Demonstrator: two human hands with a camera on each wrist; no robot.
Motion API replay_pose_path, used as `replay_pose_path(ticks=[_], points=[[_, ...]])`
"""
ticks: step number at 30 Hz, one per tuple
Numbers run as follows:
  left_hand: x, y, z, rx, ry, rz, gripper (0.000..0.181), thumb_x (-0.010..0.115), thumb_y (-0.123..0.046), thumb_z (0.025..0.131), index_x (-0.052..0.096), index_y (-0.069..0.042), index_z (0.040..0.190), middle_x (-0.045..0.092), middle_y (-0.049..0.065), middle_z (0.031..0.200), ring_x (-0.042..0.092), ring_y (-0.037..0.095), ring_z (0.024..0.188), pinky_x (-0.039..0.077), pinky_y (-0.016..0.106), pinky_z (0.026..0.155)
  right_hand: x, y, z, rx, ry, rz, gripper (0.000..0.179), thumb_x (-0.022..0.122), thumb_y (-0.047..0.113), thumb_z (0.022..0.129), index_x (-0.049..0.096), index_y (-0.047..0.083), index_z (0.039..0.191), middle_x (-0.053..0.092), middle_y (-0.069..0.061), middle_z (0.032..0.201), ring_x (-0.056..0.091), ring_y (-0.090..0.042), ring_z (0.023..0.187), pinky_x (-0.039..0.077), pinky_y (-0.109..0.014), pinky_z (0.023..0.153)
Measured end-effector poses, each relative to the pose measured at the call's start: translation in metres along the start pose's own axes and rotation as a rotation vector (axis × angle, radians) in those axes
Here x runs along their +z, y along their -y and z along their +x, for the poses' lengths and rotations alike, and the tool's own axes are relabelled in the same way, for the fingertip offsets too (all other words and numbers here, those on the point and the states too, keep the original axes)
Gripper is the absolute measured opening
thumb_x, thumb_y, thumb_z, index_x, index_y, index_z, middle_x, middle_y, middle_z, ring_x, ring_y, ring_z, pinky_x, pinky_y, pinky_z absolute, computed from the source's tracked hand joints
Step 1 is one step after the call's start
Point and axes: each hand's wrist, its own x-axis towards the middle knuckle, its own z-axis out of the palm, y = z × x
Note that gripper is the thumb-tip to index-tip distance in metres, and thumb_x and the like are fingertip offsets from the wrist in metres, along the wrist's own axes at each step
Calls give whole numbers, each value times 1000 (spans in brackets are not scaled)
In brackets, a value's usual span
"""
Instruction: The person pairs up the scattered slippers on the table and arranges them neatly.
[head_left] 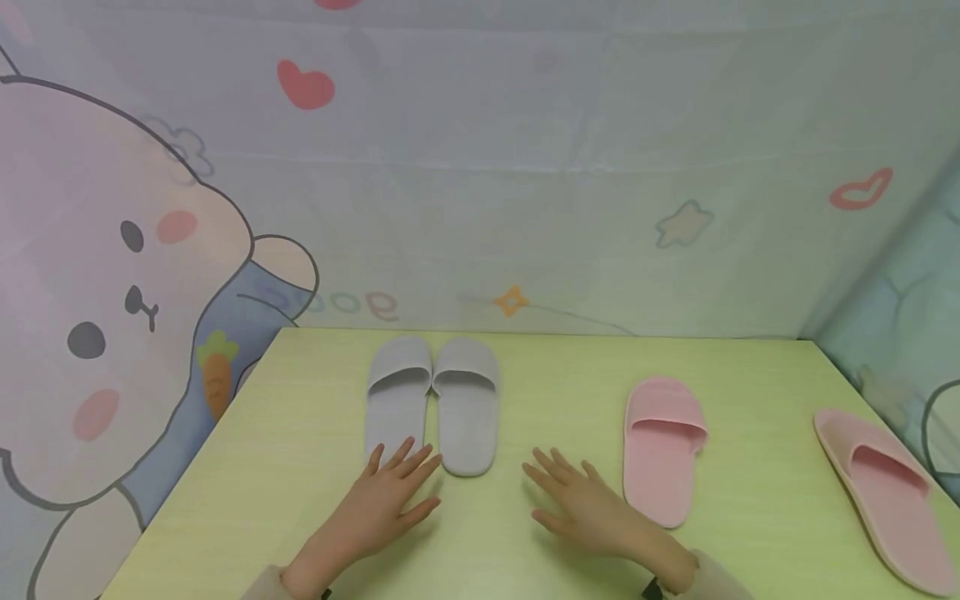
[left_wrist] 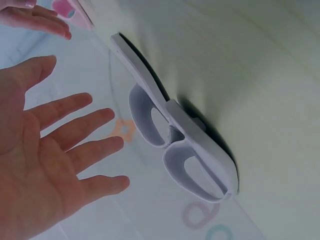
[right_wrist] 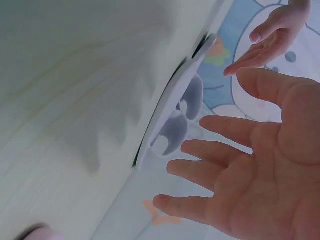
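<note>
I see open room on the surface [head_left: 555,375] between the grey slippers [head_left: 453,367] and the nearer pink slipper [head_left: 663,454]; the grey toes lie close to the far edge, by the printed cloth [head_left: 465,192]. The other pink slipper [head_left: 892,508] lies slanted along the right edge. In the head view the left hand [head_left: 382,508] covers one grey heel, but its wrist view shows me a gap between fingers and slippers. The right hand [head_left: 588,508] hovers between the grey slippers and the nearer pink one. Each grip is wide, fingers spread, holding nothing. The wrist views also give me the hollow arches of the straps, side-on. The grey slippers are plain, side by side, straps touching, soles down
</note>
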Motion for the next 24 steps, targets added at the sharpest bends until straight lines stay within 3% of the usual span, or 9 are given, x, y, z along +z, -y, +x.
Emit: replay_pose_path(ticks=[8,18,24], points=[[7,-7,9,67,-111,48,43,58,-31,85,54,-11,122,54,8,127,44,30,123,28,57,102,-10,-11,-10,-2,-112,-6,53,52,27,89,37,6,135,34,-15,142,32,-36,129,27,-59,101],[10,-20,18,151,-198,54,40,60,-28,83,57,-9,119,56,8,125,48,27,120,34,53,100,-12,-30,-19,31,-251,-1,53,57,23,86,39,9,134,42,-13,137,40,-31,126,36,-51,98],[12,-28,22,201,-223,102,39,59,-28,83,58,-9,118,56,6,125,50,27,118,36,49,100,-14,-41,-28,20,-320,-23,53,59,20,84,41,7,133,46,-13,134,45,-31,122,39,-48,96]])
